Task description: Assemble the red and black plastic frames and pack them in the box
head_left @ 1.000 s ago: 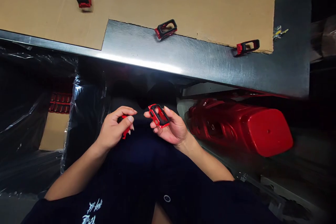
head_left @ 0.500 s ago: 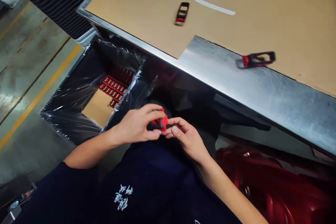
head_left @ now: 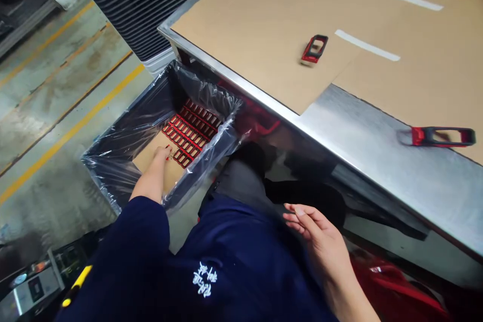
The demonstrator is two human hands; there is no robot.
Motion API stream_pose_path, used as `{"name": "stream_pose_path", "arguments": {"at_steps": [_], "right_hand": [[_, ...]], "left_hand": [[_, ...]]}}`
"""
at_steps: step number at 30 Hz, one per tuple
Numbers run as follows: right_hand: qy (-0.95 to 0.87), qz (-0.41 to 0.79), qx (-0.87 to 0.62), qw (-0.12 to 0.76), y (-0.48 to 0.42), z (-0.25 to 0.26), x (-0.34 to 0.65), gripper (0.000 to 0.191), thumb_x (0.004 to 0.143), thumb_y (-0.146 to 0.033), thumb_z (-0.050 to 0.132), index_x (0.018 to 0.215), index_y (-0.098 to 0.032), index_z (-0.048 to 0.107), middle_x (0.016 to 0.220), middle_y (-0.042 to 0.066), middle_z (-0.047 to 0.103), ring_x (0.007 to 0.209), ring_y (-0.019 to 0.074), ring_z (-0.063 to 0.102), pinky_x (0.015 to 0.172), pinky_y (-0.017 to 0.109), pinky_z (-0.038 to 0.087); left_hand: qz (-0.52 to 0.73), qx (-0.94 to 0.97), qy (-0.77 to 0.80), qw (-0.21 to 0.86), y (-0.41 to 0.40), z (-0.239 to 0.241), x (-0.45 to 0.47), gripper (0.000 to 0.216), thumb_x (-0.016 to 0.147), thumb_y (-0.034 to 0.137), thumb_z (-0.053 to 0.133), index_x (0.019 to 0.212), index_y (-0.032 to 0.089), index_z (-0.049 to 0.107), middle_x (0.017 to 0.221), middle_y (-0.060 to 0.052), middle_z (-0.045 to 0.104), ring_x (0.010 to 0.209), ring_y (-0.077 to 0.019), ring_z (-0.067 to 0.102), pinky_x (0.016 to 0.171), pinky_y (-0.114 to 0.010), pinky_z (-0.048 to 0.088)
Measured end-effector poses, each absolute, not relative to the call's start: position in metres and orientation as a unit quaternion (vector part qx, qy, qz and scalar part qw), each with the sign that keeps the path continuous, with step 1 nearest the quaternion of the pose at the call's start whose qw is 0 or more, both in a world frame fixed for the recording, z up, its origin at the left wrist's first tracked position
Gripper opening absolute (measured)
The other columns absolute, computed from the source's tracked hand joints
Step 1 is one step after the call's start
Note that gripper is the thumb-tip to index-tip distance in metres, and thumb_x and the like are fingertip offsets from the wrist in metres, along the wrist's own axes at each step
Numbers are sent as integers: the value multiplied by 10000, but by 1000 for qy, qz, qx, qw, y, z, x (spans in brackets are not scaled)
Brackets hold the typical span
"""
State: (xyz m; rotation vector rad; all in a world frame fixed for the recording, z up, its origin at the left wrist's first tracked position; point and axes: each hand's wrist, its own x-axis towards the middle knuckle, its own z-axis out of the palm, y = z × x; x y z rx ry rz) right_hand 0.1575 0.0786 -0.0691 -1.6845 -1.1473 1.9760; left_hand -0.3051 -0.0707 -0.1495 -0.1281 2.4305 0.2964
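Note:
My left hand (head_left: 162,153) is down inside a box lined with clear plastic (head_left: 113,161). Its fingers are closed on a red and black frame-shaped part (head_left: 168,152), mostly covered by the hand. Beside it, rows of similar red and black parts (head_left: 184,133) lie on a cardboard sheet (head_left: 172,175) at the box bottom. In front of my body, my right hand (head_left: 315,229) hovers with fingers loosely curled and the thumb resting against them. Nothing shows between those fingertips.
A metal-edged table (head_left: 279,101) topped with brown cardboard (head_left: 249,25) stands ahead. One red and black frame (head_left: 315,49) lies on the cardboard; another (head_left: 443,137) lies across the bare metal at right. Red plastic material (head_left: 392,282) sits below the table.
My hands have come apart. The left has carried the red and black part down into the box; the right has stayed before my body. The view has shifted left.

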Motion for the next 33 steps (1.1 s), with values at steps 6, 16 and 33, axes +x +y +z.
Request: {"name": "stream_pose_path", "arguments": {"at_steps": [6,16,33], "right_hand": [[-443,682,-563,150,80,-63,149,439,708,-573,870,911,-190,798,1046,107,783,852,218,739,728,311,624],[-502,678,-517,146,75,-71,163,396,793,-559,805,934,-190,781,1006,99,779,851,223,729,749,337,608],[-741,507,-336,285,71,-35,167,794,738,-367,860,1459,-277,539,1624,137,432,1524,327,385,1239,556,338]], "left_hand": [[77,-55,918,385,-65,-164,-307,398,973,384,647,1292,149,611,1296,-114,632,1125,-257,654,943,-458,584],[247,-60,904,344,-57,-82,-287,371,978,385,642,1246,131,620,1198,-109,658,1007,-215,675,852,-397,604],[529,54,524,665,37,-18,23,728,754,679,777,1247,161,640,699,24,613,472,-94,581,389,-197,435]]}}
